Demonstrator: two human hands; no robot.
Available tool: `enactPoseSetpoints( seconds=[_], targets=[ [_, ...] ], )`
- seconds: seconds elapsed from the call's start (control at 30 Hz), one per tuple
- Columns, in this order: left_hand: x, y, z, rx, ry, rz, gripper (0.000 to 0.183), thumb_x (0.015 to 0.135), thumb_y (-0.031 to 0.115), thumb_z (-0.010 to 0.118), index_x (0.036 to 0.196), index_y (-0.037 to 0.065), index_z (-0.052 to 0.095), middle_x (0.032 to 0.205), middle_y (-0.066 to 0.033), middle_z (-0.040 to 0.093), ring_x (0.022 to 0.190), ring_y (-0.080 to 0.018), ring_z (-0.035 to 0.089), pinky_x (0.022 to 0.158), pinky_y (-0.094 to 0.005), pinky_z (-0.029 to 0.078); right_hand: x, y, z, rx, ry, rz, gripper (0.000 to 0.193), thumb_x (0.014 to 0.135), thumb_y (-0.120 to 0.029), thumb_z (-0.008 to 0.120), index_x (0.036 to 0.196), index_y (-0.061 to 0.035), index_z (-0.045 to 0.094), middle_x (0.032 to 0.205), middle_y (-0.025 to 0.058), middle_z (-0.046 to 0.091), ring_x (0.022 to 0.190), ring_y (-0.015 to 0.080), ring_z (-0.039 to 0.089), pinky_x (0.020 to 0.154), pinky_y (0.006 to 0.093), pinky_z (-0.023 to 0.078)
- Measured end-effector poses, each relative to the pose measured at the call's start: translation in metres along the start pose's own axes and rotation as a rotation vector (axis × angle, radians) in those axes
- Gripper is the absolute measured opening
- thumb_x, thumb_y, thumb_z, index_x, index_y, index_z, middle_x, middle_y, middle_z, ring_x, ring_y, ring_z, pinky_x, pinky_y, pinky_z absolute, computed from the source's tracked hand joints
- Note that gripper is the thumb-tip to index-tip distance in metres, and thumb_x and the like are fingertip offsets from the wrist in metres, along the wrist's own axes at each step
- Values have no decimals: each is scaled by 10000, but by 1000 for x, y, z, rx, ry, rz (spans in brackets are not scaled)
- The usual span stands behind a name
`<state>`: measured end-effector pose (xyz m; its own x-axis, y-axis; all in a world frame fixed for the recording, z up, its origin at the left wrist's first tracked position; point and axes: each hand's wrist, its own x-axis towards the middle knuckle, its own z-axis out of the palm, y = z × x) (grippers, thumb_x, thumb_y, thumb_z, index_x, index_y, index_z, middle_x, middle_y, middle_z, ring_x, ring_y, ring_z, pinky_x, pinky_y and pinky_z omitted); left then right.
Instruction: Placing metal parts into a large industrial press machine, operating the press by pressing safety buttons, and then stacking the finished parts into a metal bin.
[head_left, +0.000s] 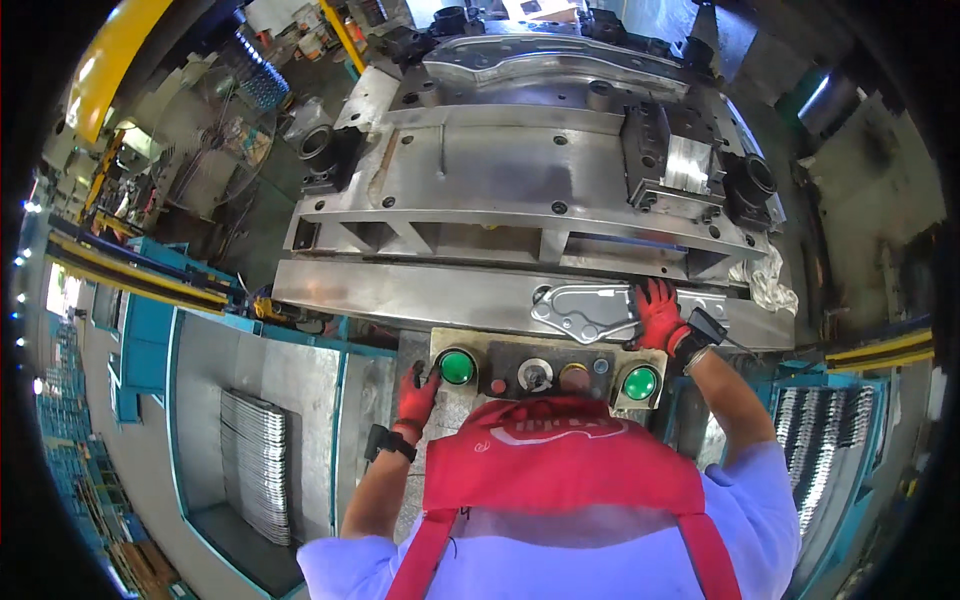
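Note:
A silvery stamped metal panel (pixel 583 312) with holes and raised contours lies along the steel ledge in front of the die. My right hand (pixel 660 318), in a red glove, is laid across it, fingers hooked toward its far edge; the palm hides the panel's middle. Also gloved in red, my left hand (pixel 417 397) is at the left end of the control box (pixel 515 362), fingers apart, its fingertips beside the left green button (pixel 457 368). The right green button (pixel 639 382) is just below my right wrist. Neither button is covered.
The big steel die (pixel 490 165) fills the far side, with another shaped panel (pixel 560 52) at its back. A bin (pixel 190 420) at left holds stacked panels (pixel 253 465); a rack of metal parts (pixel 815 430) stands at right. A white rag (pixel 770 283) hangs at the die's right corner.

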<state>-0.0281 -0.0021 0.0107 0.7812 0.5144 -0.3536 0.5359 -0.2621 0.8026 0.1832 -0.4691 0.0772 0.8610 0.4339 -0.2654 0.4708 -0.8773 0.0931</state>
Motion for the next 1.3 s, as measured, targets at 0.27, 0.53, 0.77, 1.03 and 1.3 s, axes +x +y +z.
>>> enactPoseSetpoints(
  seconds=[0.27,0.53,0.77,1.03,1.3],
  targets=[
    [-14,46,-10,-71,-5,78,302,828,230,614,1033,9,591,976,-115,639,890,-201,603,769,-320,457,13,34,-13,129,-77,-86,1101,456,-417,812,1356,-41,303,1333,227,328,1243,410,296,1016,505,270],
    [-27,87,3,-227,159,232,256,849,169,599,1062,27,604,970,-62,640,888,-134,583,789,-270,451,-42,8,-51,349,135,-111,1039,475,-377,828,1319,-20,336,1287,248,388,1202,402,365,1017,459,316],
    [-14,150,-5,-235,173,487,296,798,88,620,1085,25,588,1032,-88,625,957,-191,582,846,-305,442,-88,-19,-173,1782,-341,-154,605,777,-259,664,1284,-27,429,1177,122,555,1047,205,551,917,318,428],
    [40,305,-25,-27,113,1048,395,763,54,615,1154,50,557,1151,-142,566,1088,-289,525,944,-355,393,-27,-36,-315,2519,-637,-335,460,899,-327,504,1247,-28,469,1137,193,569,942,278,613,817,395,511],
    [128,480,33,334,159,1447,546,751,234,639,1253,98,473,1290,-172,453,1240,-334,380,1036,-412,294,44,-34,-327,2537,-194,-306,425,892,-278,517,1233,-27,482,1124,157,576,953,249,603,835,375,498]
  ],
)
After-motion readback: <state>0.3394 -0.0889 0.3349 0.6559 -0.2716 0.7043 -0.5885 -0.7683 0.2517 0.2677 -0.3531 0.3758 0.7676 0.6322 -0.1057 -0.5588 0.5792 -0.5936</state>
